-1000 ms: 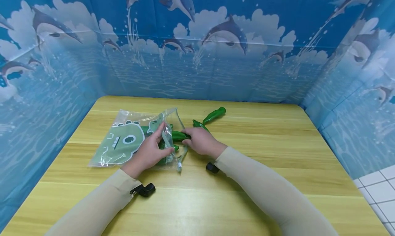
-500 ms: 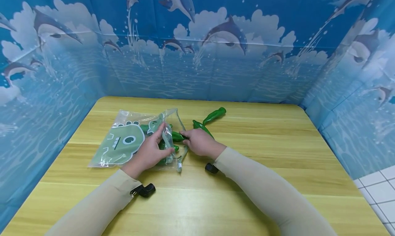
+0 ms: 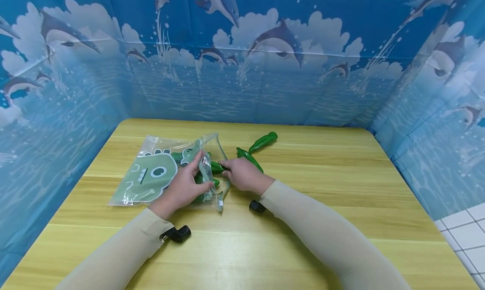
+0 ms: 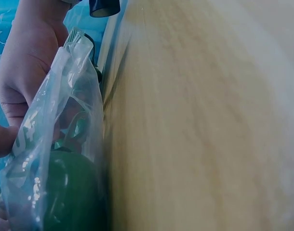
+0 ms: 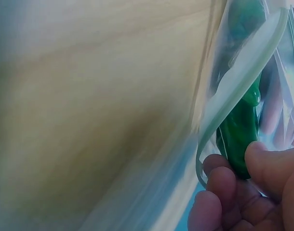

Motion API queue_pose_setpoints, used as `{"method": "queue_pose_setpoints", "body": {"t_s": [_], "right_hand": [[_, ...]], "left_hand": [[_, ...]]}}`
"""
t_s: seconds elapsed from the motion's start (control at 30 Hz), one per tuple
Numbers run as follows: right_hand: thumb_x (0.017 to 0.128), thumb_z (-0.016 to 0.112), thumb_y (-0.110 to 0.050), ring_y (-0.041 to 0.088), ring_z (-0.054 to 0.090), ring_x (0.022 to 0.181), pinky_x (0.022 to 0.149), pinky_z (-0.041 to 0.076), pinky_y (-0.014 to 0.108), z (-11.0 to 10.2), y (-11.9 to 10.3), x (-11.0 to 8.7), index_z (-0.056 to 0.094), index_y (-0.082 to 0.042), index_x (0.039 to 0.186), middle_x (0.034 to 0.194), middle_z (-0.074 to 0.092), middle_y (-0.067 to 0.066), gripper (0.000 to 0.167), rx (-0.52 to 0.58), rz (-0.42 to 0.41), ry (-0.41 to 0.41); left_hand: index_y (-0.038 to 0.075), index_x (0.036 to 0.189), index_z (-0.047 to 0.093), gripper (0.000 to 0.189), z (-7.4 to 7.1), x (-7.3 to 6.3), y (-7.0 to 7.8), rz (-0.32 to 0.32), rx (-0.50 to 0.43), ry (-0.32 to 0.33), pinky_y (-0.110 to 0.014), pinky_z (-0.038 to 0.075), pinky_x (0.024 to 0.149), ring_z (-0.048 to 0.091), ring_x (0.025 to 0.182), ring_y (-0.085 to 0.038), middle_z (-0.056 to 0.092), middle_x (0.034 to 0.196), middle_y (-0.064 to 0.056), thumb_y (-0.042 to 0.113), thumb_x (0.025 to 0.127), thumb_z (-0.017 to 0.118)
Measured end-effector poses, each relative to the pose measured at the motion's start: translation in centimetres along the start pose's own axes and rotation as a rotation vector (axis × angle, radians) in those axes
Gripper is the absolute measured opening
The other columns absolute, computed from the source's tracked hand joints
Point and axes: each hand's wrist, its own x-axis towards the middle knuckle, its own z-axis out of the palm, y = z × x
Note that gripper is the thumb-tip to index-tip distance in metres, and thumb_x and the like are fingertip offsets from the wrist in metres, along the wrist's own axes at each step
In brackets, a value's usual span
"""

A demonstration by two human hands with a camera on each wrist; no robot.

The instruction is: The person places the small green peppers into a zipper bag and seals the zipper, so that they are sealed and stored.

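In the head view, my right hand point(image 3: 246, 174) pinches the end of a long green pepper point(image 3: 217, 168) between thumb and fingers at the bag's mouth. The pepper point(image 5: 238, 130) lies partly inside the clear zip bag point(image 3: 178, 145), which has a green dinosaur print. My left hand point(image 3: 183, 184) lies against the bag near its mouth, thumb and forefinger straight and spread apart on the film. Some of its fingers point(image 5: 272, 113) show through the plastic in the right wrist view. Several green peppers sit inside the bag; a large rounded one point(image 4: 72, 192) shows through it in the left wrist view.
Two more green peppers lie outside the bag: one point(image 3: 250, 157) just behind my right hand, another point(image 3: 263, 142) farther back. The bag's zip slider point(image 3: 220, 202) hangs at the near corner of its mouth. A blue dolphin curtain point(image 3: 246, 92) surrounds the wooden table point(image 3: 322, 168).
My right hand has shifted slightly left, moving its pepper deeper into the bag, and more of the loose pepper behind it shows. The left hand has stayed in place.
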Motion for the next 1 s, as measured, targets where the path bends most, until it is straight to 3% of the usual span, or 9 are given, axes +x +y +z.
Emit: {"method": "queue_pose_setpoints", "body": {"t_s": [0.17, 0.3, 0.5, 0.63, 0.9, 1.0], "right_hand": [[0.110, 0.056, -0.023, 0.026, 0.066, 0.131, 0.099, 0.057, 0.038, 0.15, -0.05, 0.16, 0.051, -0.012, 0.157, 0.151, 0.062, 0.010, 0.049, 0.003, 0.004, -0.004], [0.110, 0.057, -0.023, 0.027, 0.063, 0.135, 0.110, 0.053, 0.043, 0.31, -0.16, 0.32, 0.051, -0.011, 0.157, 0.150, 0.063, 0.010, 0.049, 0.015, -0.004, -0.002], [0.110, 0.056, -0.022, 0.026, 0.069, 0.124, 0.104, 0.056, 0.041, 0.53, -0.47, 0.58, 0.051, -0.010, 0.157, 0.145, 0.067, 0.012, 0.048, 0.015, -0.026, -0.004], [0.111, 0.053, -0.020, 0.023, 0.072, 0.116, 0.097, 0.058, 0.039, 0.71, -0.62, 0.73, 0.049, -0.010, 0.158, 0.143, 0.068, 0.012, 0.048, 0.008, -0.022, -0.013], [0.111, 0.054, -0.022, 0.025, 0.069, 0.126, 0.105, 0.056, 0.041, 0.89, -0.70, 0.87, 0.049, -0.012, 0.158, 0.146, 0.066, 0.011, 0.048, 0.005, -0.033, 0.003], [0.110, 0.056, -0.023, 0.023, 0.070, 0.120, 0.101, 0.057, 0.038, 0.86, -0.82, 1.00, 0.052, -0.013, 0.156, 0.147, 0.065, 0.010, 0.047, 0.014, -0.020, 0.016]], "left_hand": [[0.021, 0.171, 0.006, 0.108, 0.02, -0.01, 0.02, -0.004, -0.001, -0.004, -0.044, 0.050, 0.103, 0.034, 0.156, -0.032, 0.015, 0.176, 0.001, 0.027, 0.093, 0.080], [0.021, 0.171, 0.006, 0.108, 0.02, -0.02, 0.06, -0.009, -0.003, -0.008, -0.045, 0.050, 0.105, 0.033, 0.157, -0.032, 0.015, 0.176, -0.001, 0.027, 0.093, 0.080], [0.020, 0.171, 0.007, 0.107, 0.05, -0.06, 0.09, -0.005, 0.000, -0.006, -0.040, 0.052, 0.097, 0.035, 0.155, -0.034, 0.017, 0.175, -0.005, 0.026, 0.093, 0.080], [0.020, 0.171, 0.007, 0.107, 0.06, -0.12, 0.10, -0.004, -0.003, -0.006, -0.036, 0.055, 0.084, 0.036, 0.155, -0.036, 0.018, 0.175, -0.007, 0.026, 0.093, 0.080], [0.022, 0.172, 0.008, 0.107, 0.07, -0.14, 0.07, -0.004, -0.002, 0.003, -0.033, 0.055, 0.080, 0.037, 0.155, -0.035, 0.019, 0.175, -0.004, 0.025, 0.093, 0.080], [0.023, 0.172, 0.007, 0.107, 0.00, -0.15, 0.11, -0.007, -0.009, -0.001, -0.033, 0.053, 0.062, 0.036, 0.155, -0.037, 0.017, 0.176, -0.002, 0.025, 0.093, 0.080]]}}
